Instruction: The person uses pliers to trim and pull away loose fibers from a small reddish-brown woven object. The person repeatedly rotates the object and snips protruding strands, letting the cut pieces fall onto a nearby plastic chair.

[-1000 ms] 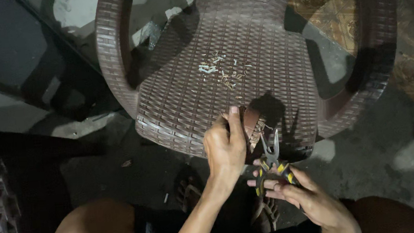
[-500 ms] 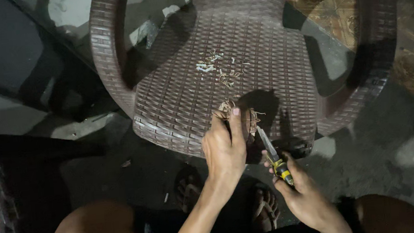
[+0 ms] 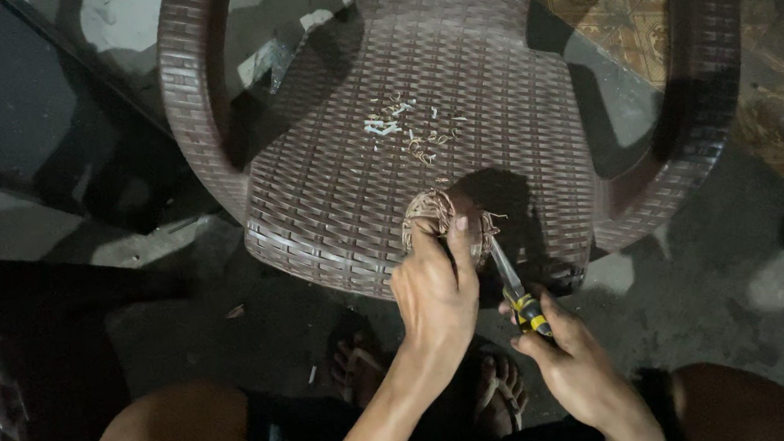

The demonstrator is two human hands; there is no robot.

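The left hand (image 3: 436,288) grips what looks like a coiled wire bundle (image 3: 439,218), bracing it on the brown chair (image 3: 342,187) so the pliers (image 3: 516,290) clasped in the right hand (image 3: 580,370) reach it.

A dim home yard or porch used as an informal work spot. A brown woven-look plastic armchair (image 3: 440,122) fills the centre on a rough grey concrete floor (image 3: 703,316). Patterned floor tiles (image 3: 621,30) show at upper right; sandalled feet (image 3: 425,378) below.
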